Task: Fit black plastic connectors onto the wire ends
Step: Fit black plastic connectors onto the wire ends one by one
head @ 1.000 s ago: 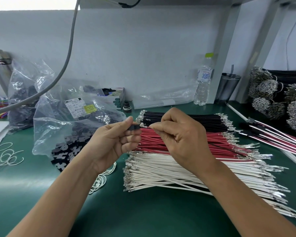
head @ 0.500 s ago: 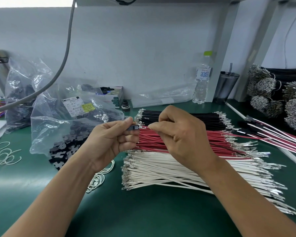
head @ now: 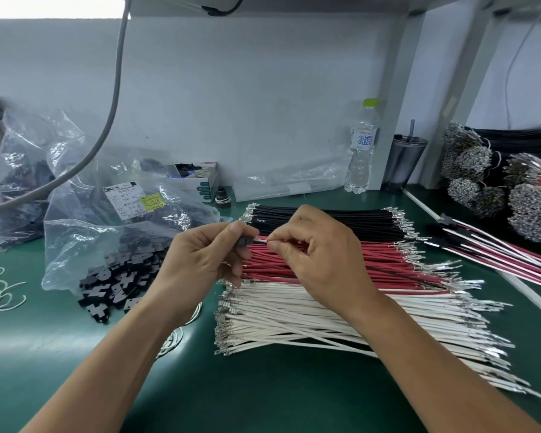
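The left hand (head: 200, 264) pinches a small black plastic connector (head: 242, 242) between thumb and forefinger, its open end facing right. The right hand (head: 319, 254), just beside it, pinches a wire end (head: 261, 241) between thumb and fingertips, and the metal terminal at the tip points left, straight at the connector's mouth. The two are touching or very nearly so; how far the terminal has entered cannot be told. The wire's long axis runs left to right, in line with the connector, so the seating push would likely be a short slide of the right hand toward the left, with the left hand bracing. Both hands hover above the green desk (head: 263, 395), over three flat stacks of cut wires with crimped ends: black wires (head: 325, 218) farthest, red wires (head: 356, 260) in the middle, white wires (head: 341, 320) nearest. To the left, loose black connectors (head: 113, 282) spill from a clear plastic bag (head: 85, 232). A water bottle (head: 361, 151) and a dark tumbler (head: 403, 160) stand by the back wall, and bundled wire harnesses (head: 497, 173) are piled at the right.
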The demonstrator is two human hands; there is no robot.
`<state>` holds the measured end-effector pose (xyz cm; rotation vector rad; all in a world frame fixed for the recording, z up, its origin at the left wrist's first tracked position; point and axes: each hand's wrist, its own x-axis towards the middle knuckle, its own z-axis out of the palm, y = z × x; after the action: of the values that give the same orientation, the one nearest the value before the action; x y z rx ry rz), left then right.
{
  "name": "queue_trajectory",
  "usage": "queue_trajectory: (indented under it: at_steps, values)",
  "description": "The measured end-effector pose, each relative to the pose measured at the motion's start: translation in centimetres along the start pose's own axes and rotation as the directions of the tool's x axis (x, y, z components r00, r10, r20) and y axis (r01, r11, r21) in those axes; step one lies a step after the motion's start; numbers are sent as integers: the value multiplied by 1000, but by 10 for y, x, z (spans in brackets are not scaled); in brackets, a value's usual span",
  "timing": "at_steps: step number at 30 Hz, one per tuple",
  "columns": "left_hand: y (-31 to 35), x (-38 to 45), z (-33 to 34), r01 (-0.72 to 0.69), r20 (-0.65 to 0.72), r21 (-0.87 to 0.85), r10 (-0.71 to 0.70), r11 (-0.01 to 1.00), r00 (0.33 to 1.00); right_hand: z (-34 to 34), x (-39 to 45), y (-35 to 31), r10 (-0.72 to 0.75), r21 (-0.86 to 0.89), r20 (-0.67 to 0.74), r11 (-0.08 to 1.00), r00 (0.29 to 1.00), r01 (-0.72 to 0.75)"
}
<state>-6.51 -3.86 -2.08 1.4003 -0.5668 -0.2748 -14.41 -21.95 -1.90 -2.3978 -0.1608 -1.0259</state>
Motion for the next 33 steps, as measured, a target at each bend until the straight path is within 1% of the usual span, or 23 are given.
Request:
queue_trajectory:
  at_steps: [3, 5, 9, 14, 19, 26, 30, 31, 33]
  values:
    - [0, -1, 0, -24, 16, 96, 23, 995, 1000, -2, 0, 1, 12, 32, 7, 999, 1000, -12]
    - [-1, -1, -1, -41, 8, 138, 40, 990, 999, -3, 0, 1, 3, 85, 27, 996, 1000, -5]
    - [-2, -1, -2, -46, -4, 106, 47, 993, 999, -5, 0, 3, 15, 203, 72, 979, 997, -29]
    - [-2, -1, 0, -28, 40, 90, 24, 996, 999, -7, 2, 4, 58, 251, 82, 965, 995, -77]
    - [-1, 0, 0, -16, 18, 59, 15, 998, 1000, -8, 2, 7, 74, 222, 77, 971, 994, -90]
    - [-2, -3, -1, -37, 12, 96, 36, 995, 999, -6, 1, 4, 28, 152, 109, 987, 994, -45]
    - [-2, -3, 1, -36, 26, 90, 34, 995, 999, -4, 1, 3, 82, 105, 89, 990, 993, -91]
    - [-2, -3, 1, -41, 25, 95, 39, 995, 999, -4, 0, 2, 74, 82, 79, 993, 994, -80]
    - [-2, -3, 1, -54, 15, 112, 53, 992, 999, -5, -1, -1, 9, 29, 65, 1000, 998, -11]
